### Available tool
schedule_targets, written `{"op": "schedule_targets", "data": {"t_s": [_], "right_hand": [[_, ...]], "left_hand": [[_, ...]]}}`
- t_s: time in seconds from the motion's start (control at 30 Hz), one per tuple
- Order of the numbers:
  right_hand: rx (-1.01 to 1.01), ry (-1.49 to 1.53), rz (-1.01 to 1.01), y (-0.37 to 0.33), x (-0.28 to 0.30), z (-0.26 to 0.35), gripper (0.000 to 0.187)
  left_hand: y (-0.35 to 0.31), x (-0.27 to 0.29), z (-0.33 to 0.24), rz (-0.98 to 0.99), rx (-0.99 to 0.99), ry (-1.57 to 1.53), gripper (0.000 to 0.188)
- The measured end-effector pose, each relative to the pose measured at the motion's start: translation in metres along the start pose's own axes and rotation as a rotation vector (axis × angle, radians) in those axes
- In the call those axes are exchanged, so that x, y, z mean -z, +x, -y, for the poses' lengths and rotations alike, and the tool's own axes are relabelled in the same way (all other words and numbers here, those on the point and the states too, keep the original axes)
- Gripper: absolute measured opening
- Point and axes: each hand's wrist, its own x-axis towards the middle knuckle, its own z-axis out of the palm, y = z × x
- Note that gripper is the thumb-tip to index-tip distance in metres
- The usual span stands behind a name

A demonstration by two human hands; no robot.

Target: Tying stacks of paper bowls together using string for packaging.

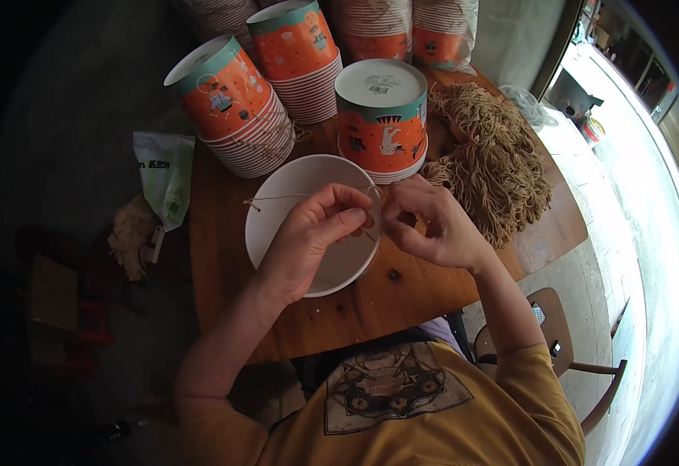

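Bucket (266, 225) partly behind left hand (325, 224)

Your left hand (330, 225), over the white bucket (266, 225), and right hand (426, 219), at its right rim, pinch thin cord (281, 196).

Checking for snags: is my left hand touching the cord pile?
Apart: the head view shows your right hand between your left hand and the cord pile.

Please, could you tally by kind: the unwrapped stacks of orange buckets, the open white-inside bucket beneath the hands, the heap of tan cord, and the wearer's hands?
Unwrapped stacks: 3 (left stack, back stack, front stack)
Open bucket: 1
Cord heap: 1
Hands: 2 (left hand, right hand)
Total: 7
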Motion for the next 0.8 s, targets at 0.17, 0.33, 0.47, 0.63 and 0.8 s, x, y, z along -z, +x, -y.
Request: {"op": "schedule_targets", "data": {"t_s": [0.17, 0.33, 0.47, 0.63, 0.8], "right_hand": [[-0.041, 0.036, -0.092, 0.003, -0.002, 0.001, 0.006], [0.178, -0.202, -0.16, 0.006, 0.002, -0.009, 0.012], [0.232, -0.302, -0.219, 0.007, 0.002, -0.012, 0.014], [0.19, -0.189, -0.262, 0.006, -0.004, -0.02, 0.014], [0.176, -0.16, -0.285, 0.003, -0.003, -0.02, 0.01]], "left_hand": [[0.003, 0.0, 0.003, 0.054, 0.047, -0.085, 0.018], [0.006, -0.001, -0.005, 0.051, 0.066, -0.103, 0.019], [0.007, -0.003, -0.006, 0.112, 0.115, -0.045, 0.019], [0.007, -0.004, -0.008, 0.102, 0.111, -0.02, 0.02], [0.008, -0.01, -0.007, 0.117, 0.102, 0.067, 0.019]]}}
